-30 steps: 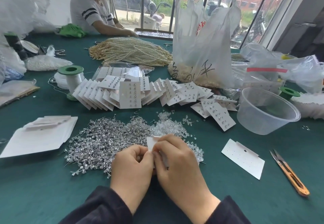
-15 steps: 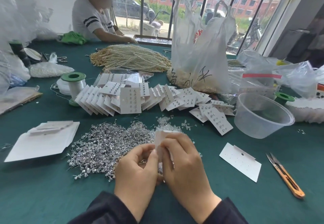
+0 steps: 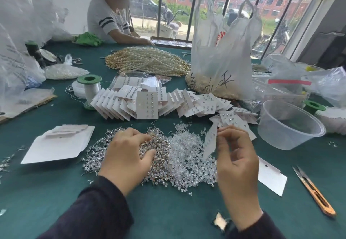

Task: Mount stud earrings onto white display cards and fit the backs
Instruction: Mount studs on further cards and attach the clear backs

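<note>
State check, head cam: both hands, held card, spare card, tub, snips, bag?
left hand: fingers loosely curled over stud pile, nothing pinched
right hand: pinches held card, raised, tilted
spare card: flat, no studs
tub: upright, looks empty
snips: lying flat, untouched
bag: upright, top open

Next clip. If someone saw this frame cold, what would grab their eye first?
Most likely the glittering heap of stud earrings at the table's centre, with the left hand spread over it, beside a heap of clear backs. Next, the right hand pinching a white card upright above the backs. Behind both lies the long fan of filled cards.
</note>
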### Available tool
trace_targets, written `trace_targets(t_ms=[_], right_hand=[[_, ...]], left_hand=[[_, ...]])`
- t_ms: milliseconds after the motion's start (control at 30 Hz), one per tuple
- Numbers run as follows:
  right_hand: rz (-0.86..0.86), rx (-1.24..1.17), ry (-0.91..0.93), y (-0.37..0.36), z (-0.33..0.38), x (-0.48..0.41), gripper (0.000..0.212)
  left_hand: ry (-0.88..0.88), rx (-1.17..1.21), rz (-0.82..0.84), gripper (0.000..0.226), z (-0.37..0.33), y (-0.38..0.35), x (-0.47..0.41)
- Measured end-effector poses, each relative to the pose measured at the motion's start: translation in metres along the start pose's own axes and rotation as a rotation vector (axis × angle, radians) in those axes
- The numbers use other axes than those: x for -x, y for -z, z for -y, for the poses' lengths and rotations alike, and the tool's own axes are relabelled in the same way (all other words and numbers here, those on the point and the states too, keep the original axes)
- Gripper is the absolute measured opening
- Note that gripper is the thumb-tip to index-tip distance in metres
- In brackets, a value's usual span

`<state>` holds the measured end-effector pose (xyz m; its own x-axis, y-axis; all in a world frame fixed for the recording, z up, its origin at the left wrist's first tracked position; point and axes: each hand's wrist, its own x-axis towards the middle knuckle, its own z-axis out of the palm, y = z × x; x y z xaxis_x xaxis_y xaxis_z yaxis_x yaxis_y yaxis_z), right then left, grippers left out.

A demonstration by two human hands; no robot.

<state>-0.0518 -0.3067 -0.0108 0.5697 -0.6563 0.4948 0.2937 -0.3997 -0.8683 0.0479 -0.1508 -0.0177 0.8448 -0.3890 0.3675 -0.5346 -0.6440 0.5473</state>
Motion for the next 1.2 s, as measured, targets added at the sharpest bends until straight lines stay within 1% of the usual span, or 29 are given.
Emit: trace_targets(t_ms=[33, 67, 100, 133, 167, 200, 267, 333, 433, 667, 733, 867, 967, 1100, 1200], right_hand=[[0.012, -0.122, -0.118, 0.0, 0.001, 0.0, 0.023], [0.027, -0.265, -0.253, 0.001, 0.002, -0.001, 0.019], [0.052, -0.406, -0.39, 0.001, 0.002, -0.003, 0.01], [0.079, -0.516, -0.511, 0.002, 0.003, -0.004, 0.007], [0.111, -0.588, -0.607, 0.002, 0.002, -0.005, 0.012], [0.142, -0.635, -0.679, 0.003, 0.002, -0.007, 0.016], [0.202, -0.692, -0.76, 0.003, 0.002, -0.008, 0.018], [0.248, -0.727, -0.802, 0.002, 0.002, -0.007, 0.02], [0.287, -0.743, -0.841, 0.002, 0.001, -0.006, 0.025], [0.308, -0.749, -0.894, 0.002, -0.001, -0.007, 0.025], [0.329, -0.742, -0.899, 0.001, -0.001, -0.007, 0.027], [0.347, -0.761, -0.923, -0.001, -0.001, -0.006, 0.033], [0.322, -0.806, -0.944, -0.001, -0.001, -0.007, 0.032], [0.258, -0.856, -0.975, -0.002, -0.004, -0.008, 0.035], [0.251, -0.877, -0.979, -0.001, -0.005, -0.008, 0.028]], left_hand=[[0.018, -0.068, 0.077, 0.033, 0.005, 0.0, -0.001], [0.036, -0.11, 0.142, 0.036, 0.007, -0.001, -0.002], [0.053, -0.123, 0.184, 0.036, 0.008, -0.001, -0.002], [0.062, -0.12, 0.203, 0.034, 0.008, -0.002, -0.002], [0.06, -0.115, 0.202, 0.03, 0.008, -0.003, -0.002], [0.054, -0.116, 0.189, 0.024, 0.008, -0.004, -0.002], [0.044, -0.118, 0.157, 0.012, 0.007, -0.005, -0.003], [0.034, -0.106, 0.143, 0.008, 0.007, -0.005, -0.003], [0.022, -0.08, 0.133, 0.008, 0.006, -0.005, -0.003], [0.033, 0.04, 0.082, 0.003, 0.008, 0.001, -0.006], [0.06, 0.108, 0.069, 0.008, 0.008, 0.005, -0.008], [0.133, 0.213, 0.057, 0.01, 0.015, 0.02, -0.015], [0.169, 0.123, 0.041, 0.011, 0.029, 0.038, -0.025], [0.174, -0.089, 0.2, 0.019, 0.048, 0.051, -0.029], [0.115, -0.166, 0.282, 0.024, 0.055, 0.047, -0.024]])
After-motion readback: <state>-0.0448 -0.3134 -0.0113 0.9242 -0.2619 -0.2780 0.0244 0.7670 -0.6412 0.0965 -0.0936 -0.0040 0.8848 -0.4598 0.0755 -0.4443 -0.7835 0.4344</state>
